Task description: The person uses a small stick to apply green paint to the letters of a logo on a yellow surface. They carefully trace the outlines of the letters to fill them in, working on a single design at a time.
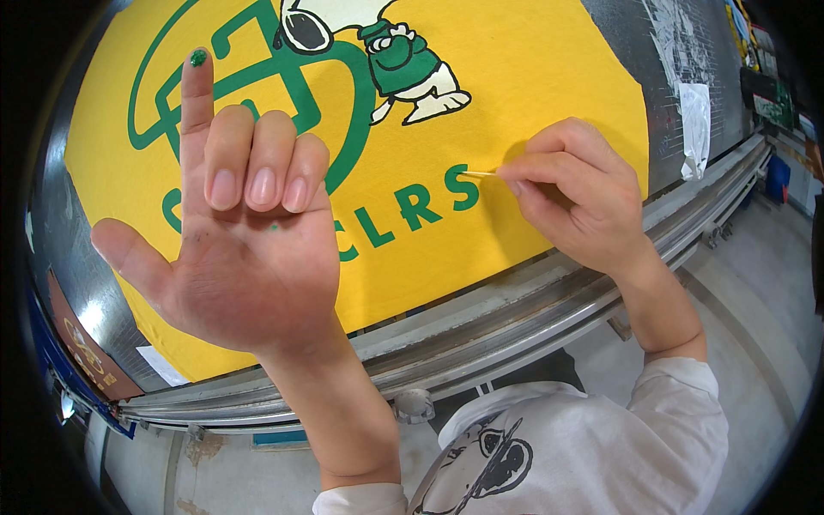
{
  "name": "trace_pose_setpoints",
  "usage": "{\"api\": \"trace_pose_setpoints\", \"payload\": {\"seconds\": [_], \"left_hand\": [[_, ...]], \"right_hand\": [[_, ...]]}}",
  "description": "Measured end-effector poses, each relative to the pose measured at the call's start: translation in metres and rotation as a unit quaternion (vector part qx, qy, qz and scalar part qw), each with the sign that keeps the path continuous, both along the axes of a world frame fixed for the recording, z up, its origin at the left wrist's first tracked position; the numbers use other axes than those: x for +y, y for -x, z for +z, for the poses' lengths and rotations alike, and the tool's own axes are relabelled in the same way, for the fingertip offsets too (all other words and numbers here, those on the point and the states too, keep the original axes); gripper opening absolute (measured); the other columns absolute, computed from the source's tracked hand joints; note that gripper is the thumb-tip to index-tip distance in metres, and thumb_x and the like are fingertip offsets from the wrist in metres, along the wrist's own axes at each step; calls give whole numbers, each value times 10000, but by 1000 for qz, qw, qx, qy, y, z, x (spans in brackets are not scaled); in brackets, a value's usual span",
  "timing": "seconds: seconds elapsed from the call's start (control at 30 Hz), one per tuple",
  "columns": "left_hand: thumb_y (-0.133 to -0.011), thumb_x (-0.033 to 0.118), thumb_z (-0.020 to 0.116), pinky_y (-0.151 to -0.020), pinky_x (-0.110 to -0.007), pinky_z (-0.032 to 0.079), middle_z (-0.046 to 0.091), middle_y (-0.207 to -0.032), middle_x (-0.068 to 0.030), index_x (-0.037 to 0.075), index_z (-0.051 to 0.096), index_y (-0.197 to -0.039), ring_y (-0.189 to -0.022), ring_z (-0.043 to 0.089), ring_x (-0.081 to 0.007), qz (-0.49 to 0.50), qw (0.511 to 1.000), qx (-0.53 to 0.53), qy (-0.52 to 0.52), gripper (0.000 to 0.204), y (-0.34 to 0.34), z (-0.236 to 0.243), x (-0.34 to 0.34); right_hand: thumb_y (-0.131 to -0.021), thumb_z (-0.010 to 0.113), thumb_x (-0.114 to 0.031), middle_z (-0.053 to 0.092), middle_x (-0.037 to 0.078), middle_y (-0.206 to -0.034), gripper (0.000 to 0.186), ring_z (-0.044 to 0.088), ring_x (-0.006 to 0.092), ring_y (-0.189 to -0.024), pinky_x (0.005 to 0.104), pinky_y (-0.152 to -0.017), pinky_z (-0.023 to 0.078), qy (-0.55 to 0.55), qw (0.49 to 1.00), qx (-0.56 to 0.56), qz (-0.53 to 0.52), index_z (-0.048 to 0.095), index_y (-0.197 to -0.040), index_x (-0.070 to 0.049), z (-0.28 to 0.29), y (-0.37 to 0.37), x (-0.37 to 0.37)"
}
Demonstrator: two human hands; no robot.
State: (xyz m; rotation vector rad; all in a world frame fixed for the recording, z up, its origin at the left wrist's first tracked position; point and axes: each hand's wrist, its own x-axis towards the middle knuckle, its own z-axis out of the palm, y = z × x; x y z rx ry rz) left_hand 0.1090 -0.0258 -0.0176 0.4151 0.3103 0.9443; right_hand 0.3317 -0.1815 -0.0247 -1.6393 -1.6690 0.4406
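Observation:
My right hand pinches a thin pale stick between thumb and fingers. Its tip is at the last green printed letter on a yellow fabric panel. To the left, my left hand is held palm up above the fabric with nothing in it. The index finger is stretched out, with a blob of wet-looking green paint on its tip. The thumb sticks out to the side and the other fingers curl over the palm. This hand covers part of the green print.
A green emblem and a cartoon dog figure are printed higher on the fabric. Beneath it lies a dark table with a metal rail along the near edge. White tape hangs at the right; a brown printed piece is at far left.

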Motion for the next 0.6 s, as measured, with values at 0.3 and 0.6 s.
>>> {"api": "trace_pose_setpoints", "payload": {"seconds": [0.3,0.6], "left_hand": [[-1024,826,145,-719,-308,376,454,-807,-23,-88,328,-1557,-726,403,-163,-1,1000,-4,0,1073,0,0,0],[-1022,829,144,-718,-308,376,451,-806,-23,-87,321,-1560,-725,401,-162,1,1000,-1,1,1077,0,0,0]], "right_hand": [[-754,792,73,665,58,-847,228,634,239,-746,345,-652,483,1,1000,3,-5,763,-953,-37,0,0,0],[-752,790,72,663,56,-838,232,635,238,-746,351,-648,479,-3,1000,-1,-1,762,-954,-39,-1,1,1]]}}
